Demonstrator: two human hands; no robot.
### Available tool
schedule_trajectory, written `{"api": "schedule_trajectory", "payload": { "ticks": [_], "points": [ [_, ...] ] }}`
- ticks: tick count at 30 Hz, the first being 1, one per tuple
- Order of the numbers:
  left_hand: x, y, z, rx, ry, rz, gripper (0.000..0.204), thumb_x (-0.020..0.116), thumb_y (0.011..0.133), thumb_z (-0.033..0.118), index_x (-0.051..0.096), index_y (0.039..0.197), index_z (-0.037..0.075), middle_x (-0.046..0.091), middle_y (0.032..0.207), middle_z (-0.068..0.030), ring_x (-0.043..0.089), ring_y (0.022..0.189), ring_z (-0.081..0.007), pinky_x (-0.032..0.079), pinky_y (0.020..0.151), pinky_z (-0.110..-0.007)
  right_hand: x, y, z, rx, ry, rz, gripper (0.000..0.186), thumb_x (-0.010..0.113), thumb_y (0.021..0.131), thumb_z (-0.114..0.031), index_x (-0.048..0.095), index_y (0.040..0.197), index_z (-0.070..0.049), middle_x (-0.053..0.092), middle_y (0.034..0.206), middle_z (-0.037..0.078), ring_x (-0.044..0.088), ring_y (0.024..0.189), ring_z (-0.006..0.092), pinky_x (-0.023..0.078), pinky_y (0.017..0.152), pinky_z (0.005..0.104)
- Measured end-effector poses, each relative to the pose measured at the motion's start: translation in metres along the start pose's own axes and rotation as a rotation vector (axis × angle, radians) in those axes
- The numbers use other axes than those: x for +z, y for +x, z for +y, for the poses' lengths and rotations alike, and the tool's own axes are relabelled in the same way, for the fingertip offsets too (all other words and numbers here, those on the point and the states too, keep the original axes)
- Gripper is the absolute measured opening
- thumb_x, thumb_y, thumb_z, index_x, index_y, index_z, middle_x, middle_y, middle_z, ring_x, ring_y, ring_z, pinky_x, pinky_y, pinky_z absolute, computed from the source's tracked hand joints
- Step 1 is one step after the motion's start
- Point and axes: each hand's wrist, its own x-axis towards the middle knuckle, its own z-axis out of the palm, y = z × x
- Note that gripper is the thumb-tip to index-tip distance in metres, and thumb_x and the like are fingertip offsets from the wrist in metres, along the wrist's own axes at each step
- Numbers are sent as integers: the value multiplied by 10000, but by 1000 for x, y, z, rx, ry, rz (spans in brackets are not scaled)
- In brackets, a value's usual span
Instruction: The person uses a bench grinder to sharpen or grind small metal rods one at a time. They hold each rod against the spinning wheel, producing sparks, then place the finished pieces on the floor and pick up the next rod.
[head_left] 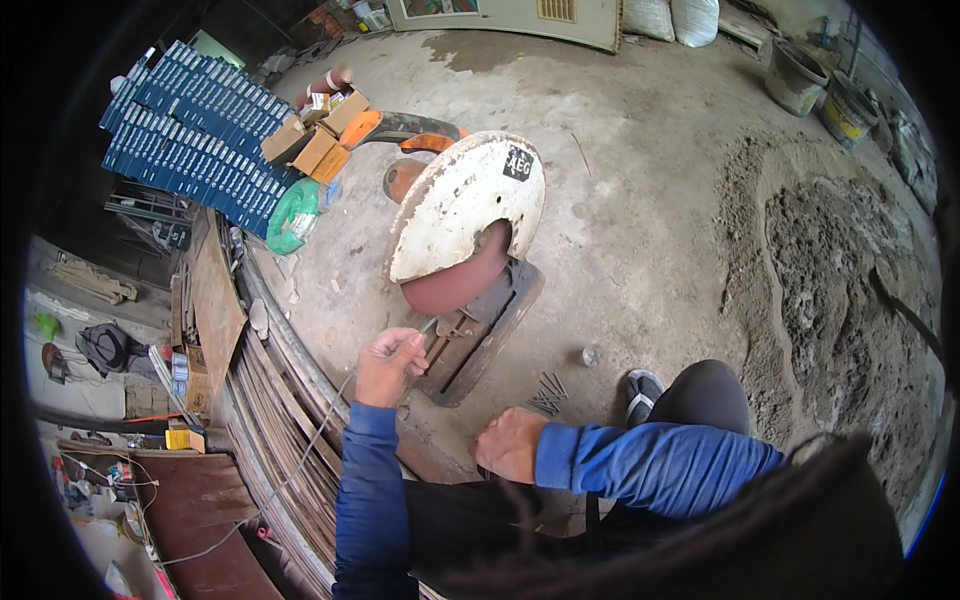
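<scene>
Thin steel rod (330,420): long, grey, running from the lower left up to the chop saw's vise (450,335); its tip is lying at the clamp, just below the blade. Left hand (388,365): closed, pinching the rod near its front end and feeding it toward the vise. Right hand (510,445): curled knuckles-up, resting near the person's knee; whether it is holding anything cannot be told. Chop saw (465,225): white blade guard, reddish abrasive disc, orange handle, standing raised on the concrete floor (640,200).

Short cut pieces (547,395): a small heap lying beside the saw base, suggesting some cutting is done; this rod looks uncut.

Stacked blue boxes (190,120): sitting toward the floor's far left corner.
</scene>
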Motion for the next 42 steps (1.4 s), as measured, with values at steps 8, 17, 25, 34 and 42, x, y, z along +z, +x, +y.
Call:
{"api": "schedule_trajectory", "payload": {
  "ticks": [8, 17, 25, 34, 42],
  "points": [
    [-1, 1, -2, 32, 49, -2, 205, 703, 896, 135, 661, 1004, -33, 654, 775, -69, 631, 640, -141, 509, 584, -258, 17, 4, 3, -48, -15, 133, 160, 585, 780, -184, 708, 810, -86, 704, 794, 99, 710, 775, 280, 562, 658, 389],
    [-2, 8, -12, 27, 166, 73, 169, 682, 903, 118, 659, 979, -31, 653, 760, -62, 621, 613, -122, 495, 551, -244, 5, 3, 2, -30, -15, 10, 185, 600, 782, -177, 722, 880, -79, 718, 885, 96, 710, 848, 278, 561, 712, 384],
    [0, 29, -32, 94, 628, 283, 119, 668, 891, 110, 672, 857, -4, 640, 655, -31, 590, 557, -83, 465, 520, -245, -3, 3, -2, 45, 23, -75, 213, 614, 792, -168, 747, 938, -89, 731, 975, 90, 700, 954, 273, 551, 790, 379],
    [8, 35, -32, 228, 920, 373, 170, 672, 870, 239, 679, 819, 78, 673, 752, -156, 645, 718, -380, 486, 651, -467, 0, 3, 0, 13, 28, -25, 188, 613, 780, -173, 754, 878, -96, 732, 918, 99, 709, 906, 266, 554, 762, 376],
    [8, 41, -37, 272, 973, 415, 186, 667, 872, 252, 671, 805, 78, 672, 745, -170, 639, 724, -403, 479, 659, -493, 6, 7, 0, 28, 0, -39, 196, 608, 806, -160, 750, 926, -100, 731, 970, 83, 702, 944, 266, 553, 779, 371]
  ]
}}
